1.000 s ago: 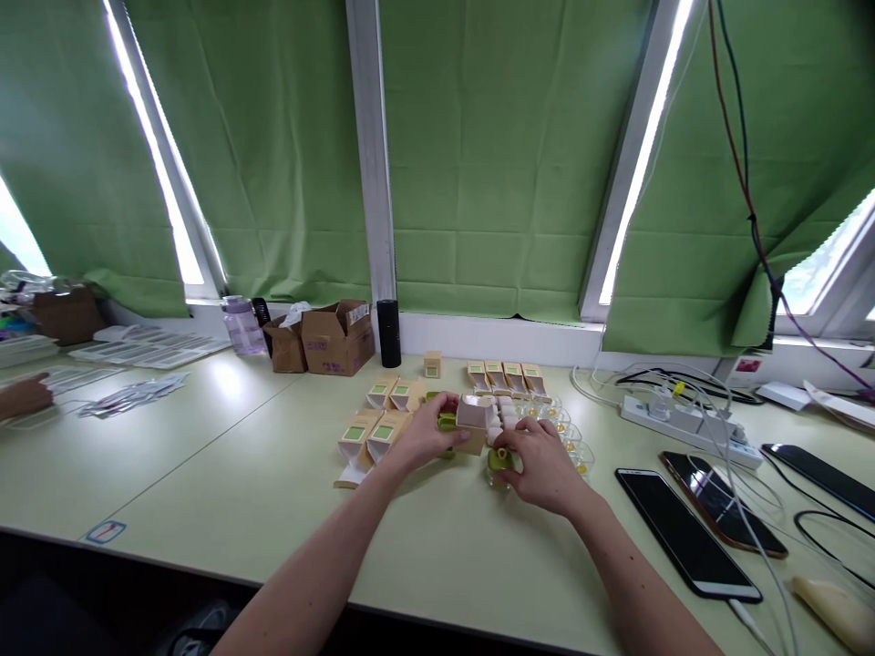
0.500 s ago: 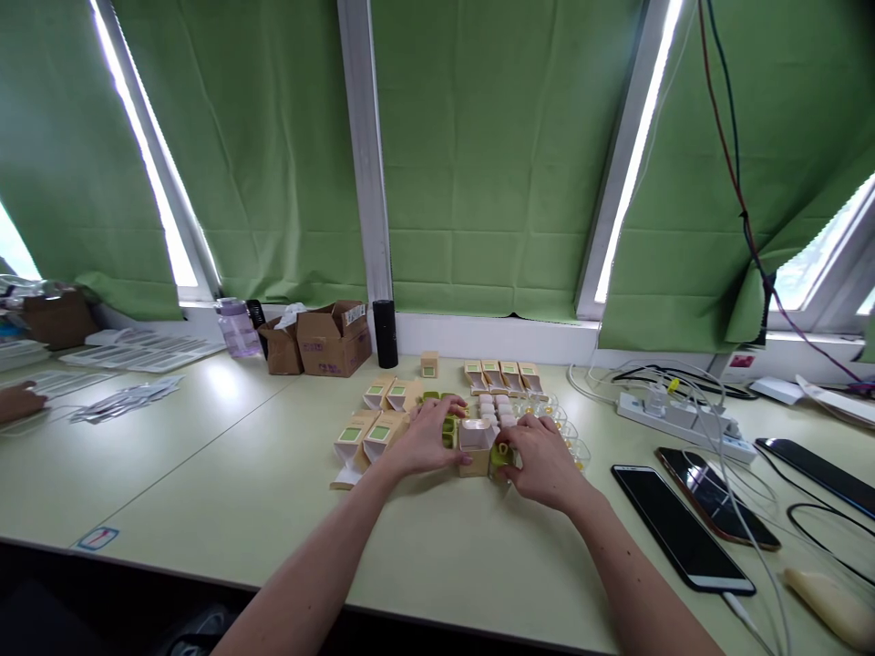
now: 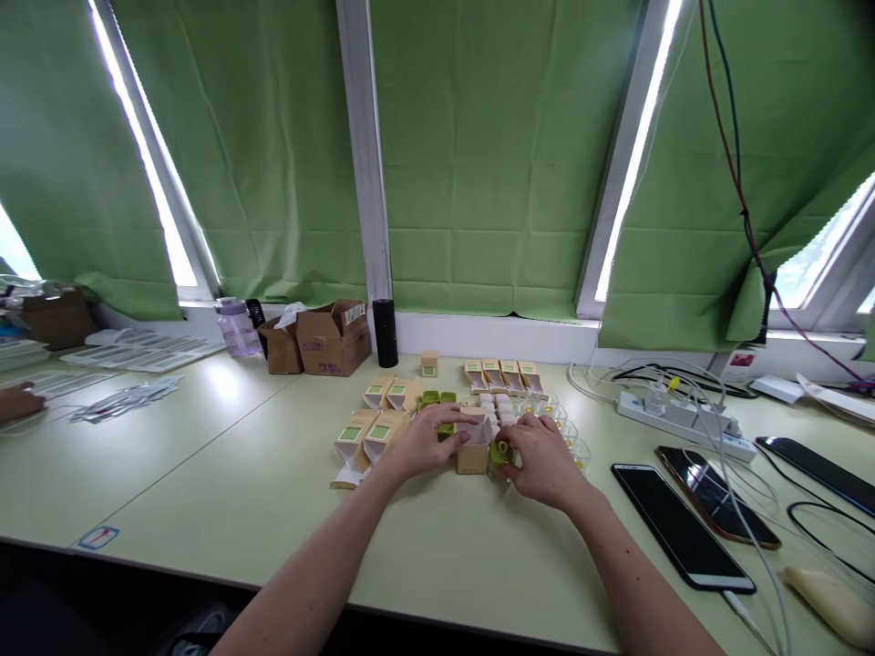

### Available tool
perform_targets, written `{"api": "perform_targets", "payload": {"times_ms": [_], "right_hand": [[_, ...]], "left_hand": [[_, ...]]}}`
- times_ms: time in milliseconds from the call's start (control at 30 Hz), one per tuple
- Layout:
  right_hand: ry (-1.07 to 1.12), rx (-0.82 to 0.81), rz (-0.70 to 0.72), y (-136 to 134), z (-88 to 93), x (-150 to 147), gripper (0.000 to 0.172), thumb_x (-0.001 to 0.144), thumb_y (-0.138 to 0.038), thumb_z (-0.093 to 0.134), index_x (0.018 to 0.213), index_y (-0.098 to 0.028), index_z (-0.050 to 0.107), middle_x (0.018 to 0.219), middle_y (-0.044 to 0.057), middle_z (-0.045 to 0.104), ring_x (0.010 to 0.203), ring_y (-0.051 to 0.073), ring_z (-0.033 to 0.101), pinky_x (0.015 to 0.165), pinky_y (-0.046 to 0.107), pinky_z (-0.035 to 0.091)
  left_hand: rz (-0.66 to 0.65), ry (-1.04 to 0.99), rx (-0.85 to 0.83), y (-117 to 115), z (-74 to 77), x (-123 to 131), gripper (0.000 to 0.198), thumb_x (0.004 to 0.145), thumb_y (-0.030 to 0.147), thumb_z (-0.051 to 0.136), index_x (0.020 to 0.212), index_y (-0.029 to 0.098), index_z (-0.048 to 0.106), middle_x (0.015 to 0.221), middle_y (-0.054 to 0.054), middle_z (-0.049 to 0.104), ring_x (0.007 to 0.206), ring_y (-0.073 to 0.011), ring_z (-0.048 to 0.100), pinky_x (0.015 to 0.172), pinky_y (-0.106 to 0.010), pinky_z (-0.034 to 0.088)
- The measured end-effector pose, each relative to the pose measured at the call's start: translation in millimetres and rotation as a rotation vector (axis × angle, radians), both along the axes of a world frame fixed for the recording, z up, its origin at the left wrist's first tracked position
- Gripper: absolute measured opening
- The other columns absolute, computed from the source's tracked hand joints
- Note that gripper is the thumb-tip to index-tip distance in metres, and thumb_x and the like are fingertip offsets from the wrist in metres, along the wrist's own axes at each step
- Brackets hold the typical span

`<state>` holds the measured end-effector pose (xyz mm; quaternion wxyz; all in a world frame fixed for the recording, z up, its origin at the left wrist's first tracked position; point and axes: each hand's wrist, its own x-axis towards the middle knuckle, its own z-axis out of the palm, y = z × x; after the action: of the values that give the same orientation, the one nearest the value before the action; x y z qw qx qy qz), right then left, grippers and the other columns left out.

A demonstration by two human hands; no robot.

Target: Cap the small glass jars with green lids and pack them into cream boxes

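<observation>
Bare forearms on me, both of them! My left forearm (image 3: 328, 556) runs slim and smooth, one tiny spot showing; over on my right forearm (image 3: 629, 567), a couple of clearer specks! Left hand (image 3: 427, 442), right hand (image 3: 545, 460): ungloved, slender-fingered, bare at the wrists, nails too small to tell!

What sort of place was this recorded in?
Likely a shared indoor workbench, perhaps in a small workshop or office: a long pale table holds small tan boxes and clear containers, with another person's hand at the far left.
</observation>
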<state>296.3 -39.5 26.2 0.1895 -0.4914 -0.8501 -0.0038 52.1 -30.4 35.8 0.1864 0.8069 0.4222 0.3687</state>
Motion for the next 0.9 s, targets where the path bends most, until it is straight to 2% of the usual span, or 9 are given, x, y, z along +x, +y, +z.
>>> {"api": "perform_targets", "payload": {"times_ms": [100, 167, 400, 567, 700, 900], "right_hand": [[-0.006, -0.006, -0.004, 0.0, 0.3, 0.2, 0.024, 0.077, -0.027, 0.079, 0.100, -0.025, 0.071, 0.095, 0.003, 0.077, 0.103, 0.027, 0.061, 0.090, 0.039, 0.033], [-0.012, -0.010, -0.009, 0.2, 0.7, 0.3, 0.025, 0.077, -0.028, 0.079, 0.101, -0.025, 0.071, 0.096, 0.004, 0.077, 0.104, 0.028, 0.061, 0.091, 0.039, 0.033], [-0.032, -0.024, -0.019, -0.7, 2.4, -0.5, 0.027, 0.077, -0.029, 0.078, 0.103, -0.025, 0.071, 0.099, 0.005, 0.077, 0.108, 0.029, 0.060, 0.091, 0.039, 0.032], [-0.027, -0.023, -0.014, -1.0, 1.8, -0.5, 0.027, 0.077, -0.029, 0.079, 0.103, -0.025, 0.071, 0.098, 0.005, 0.077, 0.106, 0.028, 0.060, 0.091, 0.039, 0.033], [-0.017, 0.019, -0.001, 0.4, -0.2, 0.5, 0.024, 0.076, -0.026, 0.079, 0.099, -0.025, 0.071, 0.095, 0.005, 0.077, 0.105, 0.029, 0.062, 0.089, 0.040, 0.034], [0.098, 0.121, -0.054, 6.8, -1.3, 5.6, 0.026, 0.081, -0.026, 0.075, 0.107, -0.025, 0.071, 0.100, 0.007, 0.077, 0.108, 0.031, 0.061, 0.093, 0.044, 0.037]], "left_hand": [[0.009, -0.052, -0.003, 1.3, -2.8, 3.8, 0.028, 0.097, 0.030, 0.061, 0.117, 0.024, 0.080, 0.123, -0.009, 0.076, 0.124, -0.0283, 0.066, 0.099, -0.038, 0.057], [0.001, -0.112, -0.011, 2.6, -3.7, 5.3, 0.029, 0.099, 0.031, 0.058, 0.118, 0.022, 0.079, 0.126, -0.010, 0.075, 0.120, -0.0269, 0.068, 0.094, -0.035, 0.058], [0.034, -0.237, -0.126, 9.1, -9.3, 4.1, 0.044, 0.089, 0.017, 0.059, 0.132, 0.017, 0.069, 0.127, -0.013, 0.073, 0.110, -0.0250, 0.068, 0.095, -0.036, 0.055], [-0.066, -0.356, -0.290, 7.9, -9.4, 5.5, 0.069, 0.076, 0.002, 0.048, 0.143, 0.014, 0.057, 0.116, -0.012, 0.076, 0.110, -0.0231, 0.068, 0.096, -0.035, 0.053], [-0.092, -0.374, -0.348, 10.5, -13.2, 5.9, 0.080, 0.072, 0.002, 0.048, 0.151, 0.013, 0.049, 0.120, -0.013, 0.075, 0.107, -0.0225, 0.069, 0.098, -0.037, 0.053], [-0.068, -0.365, -0.316, 19.4, -23.6, 4.4, 0.080, 0.071, 0.005, 0.053, 0.151, 0.012, 0.051, 0.129, -0.017, 0.072, 0.116, -0.0260, 0.068, 0.103, -0.041, 0.052]]}}
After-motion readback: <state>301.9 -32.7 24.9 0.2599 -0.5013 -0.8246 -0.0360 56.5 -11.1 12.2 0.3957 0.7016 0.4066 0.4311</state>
